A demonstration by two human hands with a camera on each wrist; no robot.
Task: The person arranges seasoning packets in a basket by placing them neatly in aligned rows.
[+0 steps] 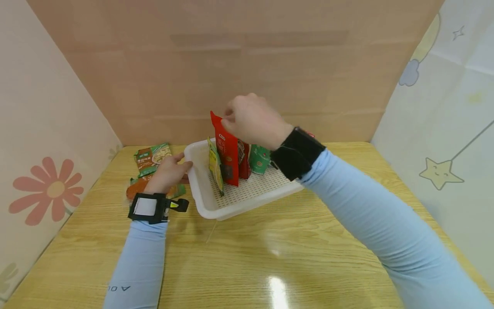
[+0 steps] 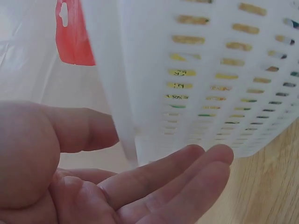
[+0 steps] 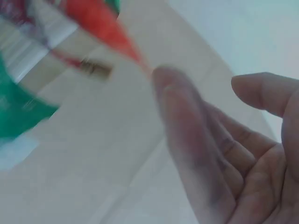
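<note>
A white plastic basket (image 1: 199, 201) with a slotted wall (image 2: 154, 88) is tilted on the table. My left hand (image 1: 168, 172) holds its left end, the thumb at the rim and the fingers along the outer wall. My right hand (image 1: 254, 120) is above the basket at the top of a red packet (image 1: 227, 150). In the right wrist view, a fingertip meets the edge of the blurred red packet (image 3: 100, 25), while the thumb stands apart. A yellow packet (image 1: 215, 165) leans left of it; a dark red packet (image 1: 245, 159) and a green packet (image 1: 260, 159) stand to its right.
Left of the basket lie a green-and-brown packet (image 1: 152, 159) and an orange-and-green packet (image 1: 136, 187), partly behind the left hand. The wooden table (image 1: 239, 262) meets a brown back panel (image 1: 216, 77) and patterned walls on both sides.
</note>
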